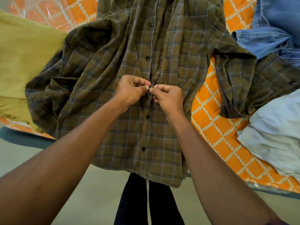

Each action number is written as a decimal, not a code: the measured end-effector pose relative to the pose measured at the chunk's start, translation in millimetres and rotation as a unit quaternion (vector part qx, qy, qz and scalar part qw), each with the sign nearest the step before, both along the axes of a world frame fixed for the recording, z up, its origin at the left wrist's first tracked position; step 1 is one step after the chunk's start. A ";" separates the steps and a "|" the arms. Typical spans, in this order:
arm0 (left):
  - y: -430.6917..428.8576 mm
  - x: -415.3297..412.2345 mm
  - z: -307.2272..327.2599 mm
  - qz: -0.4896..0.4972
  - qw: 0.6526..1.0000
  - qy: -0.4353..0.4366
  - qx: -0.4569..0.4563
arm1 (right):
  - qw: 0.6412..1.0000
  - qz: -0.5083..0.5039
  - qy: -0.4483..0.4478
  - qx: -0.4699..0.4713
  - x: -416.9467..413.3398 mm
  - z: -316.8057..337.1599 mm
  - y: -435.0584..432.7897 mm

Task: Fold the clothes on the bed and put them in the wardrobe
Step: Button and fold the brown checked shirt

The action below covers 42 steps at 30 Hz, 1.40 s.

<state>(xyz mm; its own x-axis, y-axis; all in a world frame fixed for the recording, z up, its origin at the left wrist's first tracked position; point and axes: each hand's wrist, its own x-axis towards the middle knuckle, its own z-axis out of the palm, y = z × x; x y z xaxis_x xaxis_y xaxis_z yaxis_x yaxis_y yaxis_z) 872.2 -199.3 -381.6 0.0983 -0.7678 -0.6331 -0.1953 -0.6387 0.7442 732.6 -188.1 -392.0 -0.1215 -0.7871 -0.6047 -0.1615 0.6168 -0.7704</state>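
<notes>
Your dark trouser legs (146, 200) stand nearest, just below the hem of the brown plaid button-front shirt (129, 135), which lies spread face up on the bed with the orange and white diamond-pattern cover (215, 130), its hem hanging over the bed's edge. Your left hand (131, 91) and right hand (167, 96) meet at the shirt's middle, each pinching the placket between thumb and forefinger at one button position. Black buttons (147, 117) sit closed below and above your hands. Left of the shirt lies a mustard yellow garment (24, 62). Right of the shirt rests a white crumpled cloth (276, 127), and farther back a blue denim garment (272, 30).
</notes>
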 end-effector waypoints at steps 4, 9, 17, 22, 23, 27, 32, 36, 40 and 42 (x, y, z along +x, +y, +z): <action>0.5 -0.1 -2.2 0.014 1.000 0.014 -0.001 | 0.997 -0.014 -0.073 0.032 -8.1 0.9 -3.4; 1.7 2.8 -3.7 0.004 1.000 0.015 -0.001 | 0.998 0.013 -0.053 0.019 -5.8 -1.1 -2.6; 4.8 5.0 -5.7 -0.003 1.000 0.011 -0.020 | 0.999 0.037 -0.016 0.033 -0.4 -2.0 -8.3; 4.5 2.4 -9.3 -0.017 0.999 -0.037 -0.027 | 0.999 0.032 0.008 0.010 2.1 -5.4 -2.9; 3.6 0.2 -10.1 -0.016 0.998 -0.056 -0.029 | 1.000 0.027 0.008 0.005 1.7 -5.6 -1.6; 4.6 -2.6 -13.8 -0.007 0.996 -0.079 -0.034 | 1.000 0.017 0.006 0.005 1.9 -6.0 0.8; -0.9 3.9 -9.9 -0.029 0.999 -0.028 -0.017 | 0.999 0.026 -0.017 0.042 2.0 -0.1 -5.8; -9.1 13.3 -4.2 -0.055 0.996 0.061 0.021 | 0.996 0.045 -0.037 0.066 1.5 2.4 -10.3; -2.4 12.4 -13.2 -0.105 0.993 -0.052 -0.019 | 0.996 0.051 -0.035 0.068 2.6 2.5 -11.9; 6.5 5.7 -18.4 -0.120 0.977 -0.152 -0.092 | 0.996 0.049 -0.033 0.063 3.4 1.3 -11.5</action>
